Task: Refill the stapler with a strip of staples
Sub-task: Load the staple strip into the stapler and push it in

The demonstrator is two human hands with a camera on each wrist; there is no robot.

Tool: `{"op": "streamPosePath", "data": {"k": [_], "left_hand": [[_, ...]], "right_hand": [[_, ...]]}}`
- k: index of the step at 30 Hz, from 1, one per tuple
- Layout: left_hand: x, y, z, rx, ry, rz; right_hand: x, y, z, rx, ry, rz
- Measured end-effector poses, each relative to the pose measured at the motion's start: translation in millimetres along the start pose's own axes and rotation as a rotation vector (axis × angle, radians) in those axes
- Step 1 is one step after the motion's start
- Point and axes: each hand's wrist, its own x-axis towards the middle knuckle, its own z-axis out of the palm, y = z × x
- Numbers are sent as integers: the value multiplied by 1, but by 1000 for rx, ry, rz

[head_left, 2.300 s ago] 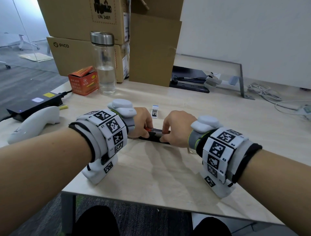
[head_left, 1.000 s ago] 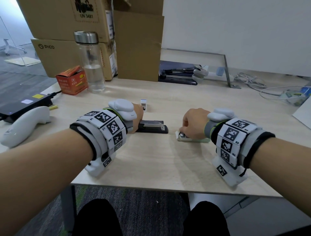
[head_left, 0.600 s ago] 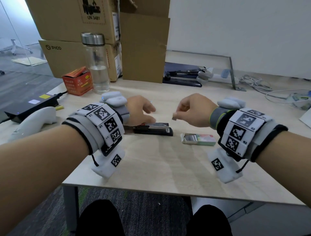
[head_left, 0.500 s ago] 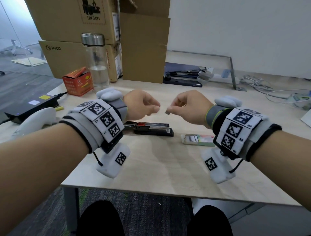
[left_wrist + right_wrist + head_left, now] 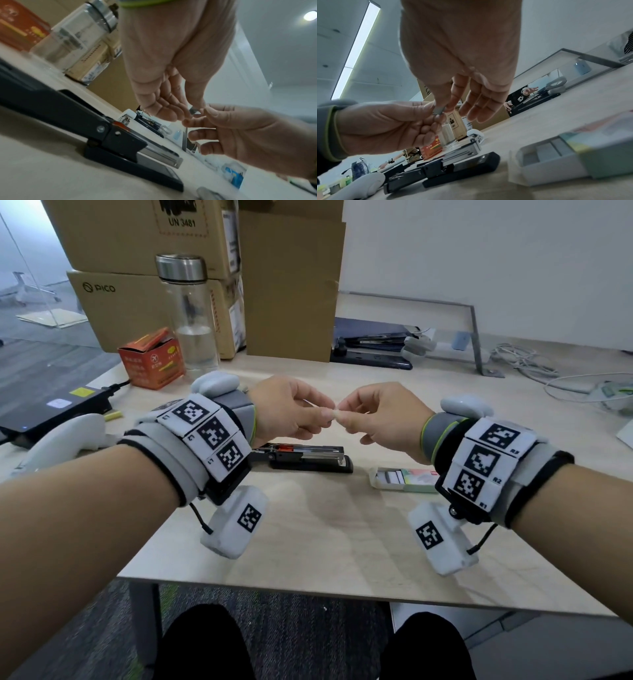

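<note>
We had the staple strip (image 5: 438, 109) pinched between thumb and fingertips of both our left hand (image 5: 291, 409) and right hand (image 5: 383, 416), raised above the opened stapler (image 5: 305, 457) lying on the desk (image 5: 325, 535). Risks: the short strip snapping or slipping in the handoff, or going into the channel crooked and jamming.

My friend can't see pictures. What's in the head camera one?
Two hands, the left hand and right hand, meet above a desk and pinch a small staple strip between their fingertips. Below them lies an opened black stapler, with a staple box to its right.
</note>
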Motion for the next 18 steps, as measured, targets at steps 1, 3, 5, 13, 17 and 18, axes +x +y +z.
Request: {"op": "streamPosePath", "data": {"k": [1,3,5,13,17,18], "left_hand": [[1,-1,0,87,16,25],[2,-2,0,260,36,72],[2,-3,0,365,37,105],[5,-11,1,497,78,157],[3,-15,-4,685,65,118],[1,-16,-5,746,39,94]], "right_hand": [[0,1,-1,-12,-23,2],[0,4,-1,-41,-57,4],[2,6,0,-109,-52,-14],[8,1,5,-379,-49,-42],[10,1,12,-564,-59,-54],[10,2,14,-586,-70,-56]]}}
